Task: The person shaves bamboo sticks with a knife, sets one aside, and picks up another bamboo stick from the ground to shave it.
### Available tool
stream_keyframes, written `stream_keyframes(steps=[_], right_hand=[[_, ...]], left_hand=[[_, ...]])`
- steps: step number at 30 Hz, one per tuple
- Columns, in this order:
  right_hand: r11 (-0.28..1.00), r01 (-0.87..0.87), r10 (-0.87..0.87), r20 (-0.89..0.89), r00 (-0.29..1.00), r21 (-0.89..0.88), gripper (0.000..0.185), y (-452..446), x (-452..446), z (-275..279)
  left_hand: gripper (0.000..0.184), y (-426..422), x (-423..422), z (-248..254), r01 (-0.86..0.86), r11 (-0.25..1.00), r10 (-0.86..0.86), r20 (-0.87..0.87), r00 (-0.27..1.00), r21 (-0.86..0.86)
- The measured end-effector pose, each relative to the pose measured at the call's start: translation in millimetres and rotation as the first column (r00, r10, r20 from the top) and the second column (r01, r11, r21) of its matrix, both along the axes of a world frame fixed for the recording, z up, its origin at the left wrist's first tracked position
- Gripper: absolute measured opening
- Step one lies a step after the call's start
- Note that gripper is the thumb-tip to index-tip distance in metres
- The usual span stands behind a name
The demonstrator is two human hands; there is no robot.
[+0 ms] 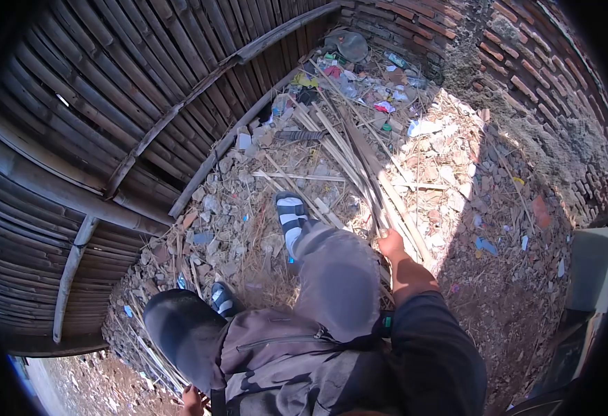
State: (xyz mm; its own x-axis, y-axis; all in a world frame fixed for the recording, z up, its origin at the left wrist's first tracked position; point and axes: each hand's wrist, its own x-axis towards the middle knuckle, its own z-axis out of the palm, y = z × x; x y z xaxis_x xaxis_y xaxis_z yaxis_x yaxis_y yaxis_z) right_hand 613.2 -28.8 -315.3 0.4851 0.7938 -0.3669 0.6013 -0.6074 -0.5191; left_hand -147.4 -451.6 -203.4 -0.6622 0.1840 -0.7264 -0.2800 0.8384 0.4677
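Note:
At the middle right, my right hand (390, 244) is closed round the near ends of long bamboo strips (360, 163), one of them dark. These strips slope away over the rubble towards the back corner. My left hand (191, 401) shows only in part at the bottom left, beside my leg. Its fingers are curled at the end of a bundle of thin bamboo strips (162, 364) that trails along the ground. My body and the frame's edge hide the rest of that hand.
A bamboo slat wall (130, 76) rises on the left, with a pole along its foot. A brick wall (525, 76) stands on the right. Broken bricks, straw and plastic litter (345, 83) cover the uneven ground. My sandalled foot (291, 215) is among loose strips.

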Motion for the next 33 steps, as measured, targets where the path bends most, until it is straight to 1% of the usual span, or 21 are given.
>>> stream_keyframes(steps=[2, 4, 5, 6, 8, 9, 10, 11, 12, 13, 16, 17, 18, 20, 22, 24, 27, 28, 29, 32, 33], right_hand=[[0.994, -0.043, 0.046, -0.029, 0.999, 0.1, 0.038, -7.8, 0.9, 8.4], [0.972, -0.067, 0.088, -0.085, 0.992, 0.224, 0.035, -16.2, 16.1, -5.6], [0.962, -0.067, 0.101, -0.117, 0.988, 0.265, 0.028, -19.7, 22.5, -6.8], [0.959, -0.062, 0.109, -0.157, 0.982, 0.278, 0.027, -24.4, 24.9, 6.9], [0.951, -0.049, 0.125, -0.232, 0.965, 0.306, 0.023, -33.8, 30.9, 42.2], [0.965, -0.046, 0.114, -0.255, 0.96, 0.259, 0.02, -37.0, 39.9, 45.5], [0.96, -0.031, 0.115, -0.292, 0.949, 0.279, 0.019, -41.8, 44.7, 52.5], [0.954, -0.014, 0.117, -0.328, 0.937, 0.301, 0.018, -46.7, 50.0, 64.1], [0.947, 0.003, 0.121, -0.362, 0.924, 0.323, 0.017, -50.8, 53.9, 80.9], [0.956, 0.009, 0.1, -0.351, 0.931, 0.294, 0.013, -54.4, 50.0, 113.9], [0.946, -0.03, 0.123, -0.273, 0.954, 0.323, 0.019, -67.6, 62.2, 151.9], [0.926, -0.053, 0.153, -0.243, 0.958, 0.374, 0.019, -72.7, 70.0, 152.5], [0.937, -0.037, 0.138, -0.271, 0.953, 0.348, 0.019, -77.6, 66.6, 175.5], [0.952, -0.072, 0.15, -0.248, 0.957, 0.299, 0.018, -87.4, 64.4, 208.5], [0.953, -0.122, 0.18, -0.198, 0.964, 0.276, 0.017, -97.9, 64.0, 235.9], [0.96, -0.166, 0.201, -0.142, 0.969, 0.224, 0.017, -108.6, 61.6, 264.1], [0.945, -0.179, 0.24, -0.207, 0.948, 0.274, 0.017, -130.0, 67.4, 289.1], [0.94, -0.161, 0.242, -0.251, 0.937, 0.302, 0.017, -137.2, 67.8, 296.9], [0.946, -0.2, 0.243, -0.148, 0.959, 0.256, 0.016, -144.6, 62.9, 317.8], [0.942, -0.1, 0.166, -0.186, 0.968, 0.322, 0.019, -168.4, 44.6, 370.2], [0.936, -0.057, 0.118, -0.157, 0.981, 0.347, 0.02, -178.3, 38.3, 383.7]], left_hand=[[0.038, -21.4, -15.4, -18.5, -0.006, 1.0, 0.006, 0.006, 1.0, -0.023], [0.036, -26.5, -18.6, -27.9, -0.009, 0.999, 0.01, 0.02, 1.0, -0.039], [0.035, -30.1, -22.0, -33.0, -0.01, 0.999, 0.011, 0.026, 1.0, -0.046], [0.034, -27.9, -19.3, -31.2, -0.012, 0.999, 0.013, 0.031, 0.999, -0.053], [0.027, 13.5, -26.0, -26.6, 0.0, 0.997, 0.0, -0.001, 1.0, 0.077], [0.024, 38.5, -27.2, -20.7, 0.006, 0.987, -0.003, -0.017, 1.0, 0.16], [0.021, 73.0, -19.5, -1.6, 0.027, 0.967, -0.019, -0.037, 0.999, 0.252], [0.019, 101.5, -18.9, 4.2, 0.044, 0.957, -0.02, -0.084, 0.996, 0.287], [0.017, 129.9, -18.5, 9.9, 0.062, 0.946, -0.021, -0.132, 0.991, 0.319], [0.017, 158.7, -16.5, 19.7, 0.116, 0.918, -0.058, -0.161, 0.985, 0.38], [0.017, 240.3, -2.5, 55.7, 0.227, 0.796, -0.105, -0.242, 0.965, 0.561], [0.017, 263.3, 2.3, 70.2, 0.264, 0.742, -0.126, -0.258, 0.958, 0.616], [0.017, 284.2, 6.3, 81.2, 0.297, 0.682, -0.145, -0.275, 0.951, 0.668], [0.015, 321.6, -1.7, 84.9, 0.365, 0.62, -0.137, -0.362, 0.922, 0.695], [0.017, 352.5, 13.8, 109.7, 0.453, 0.509, -0.186, -0.42, 0.888, 0.732], [0.021, 377.9, 43.9, 138.8, 0.472, 0.432, -0.216, -0.42, 0.881, 0.768], [0.022, 410.1, 80.1, 167.0, 0.547, 0.326, -0.29, -0.47, 0.834, 0.771], [0.022, 421.1, 87.1, 168.0, 0.565, 0.248, -0.342, -0.475, 0.811, 0.787], [0.021, 429.7, 103.6, 177.5, 0.576, 0.162, -0.368, -0.492, 0.789, 0.801], [0.019, 441.5, 142.6, 204.6, 0.626, 0.06, -0.497, -0.521, 0.694, 0.777], [0.019, 444.0, 151.6, 211.0, 0.693, 0.044, -0.525, -0.574, 0.629, 0.719]])
